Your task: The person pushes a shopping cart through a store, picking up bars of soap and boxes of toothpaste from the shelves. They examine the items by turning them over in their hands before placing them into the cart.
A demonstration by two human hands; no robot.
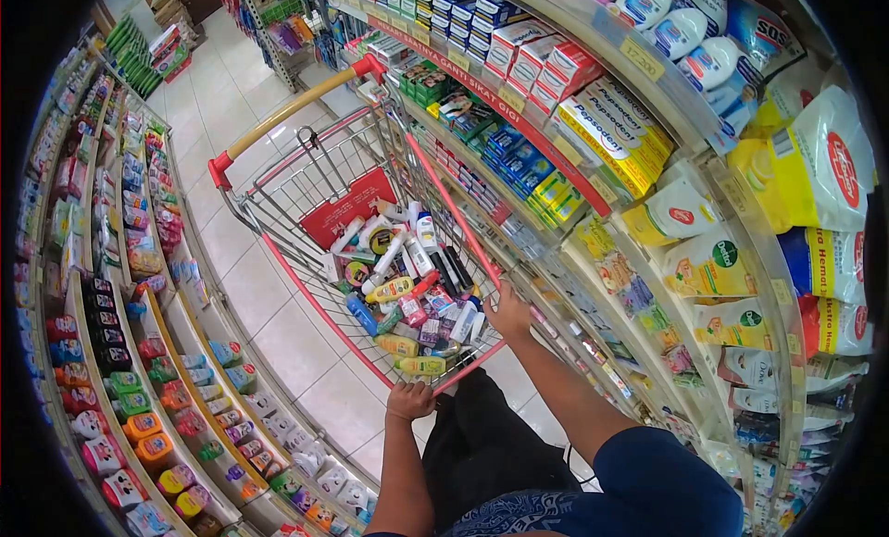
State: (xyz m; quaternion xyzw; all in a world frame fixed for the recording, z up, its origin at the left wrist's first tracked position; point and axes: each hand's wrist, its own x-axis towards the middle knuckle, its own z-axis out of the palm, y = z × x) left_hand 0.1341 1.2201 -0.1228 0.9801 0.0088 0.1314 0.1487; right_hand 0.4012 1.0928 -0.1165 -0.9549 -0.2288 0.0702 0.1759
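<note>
A wire shopping cart (306,310) with pink-red rims stands in front of me, its yellow handle (292,114) at the far end. My left hand (410,401) is closed round the near rim at its left corner. At the right corner of the cart, my right hand (507,315) grips the side rim. Inside the basket lies a heap of bottles and tubes, among them a yellow bottle (390,290), a blue bottle (361,313) and black ones. A red sign (347,208) is fixed to the cart's far part.
Curved shelves (176,324) full of bottles and pouches line the left. On the right, shelves hold toothpaste boxes (616,130) and refill pouches (708,264), close beside my right arm. Pale floor tiles (199,83) run between them. Green packs (134,56) stand at the far left.
</note>
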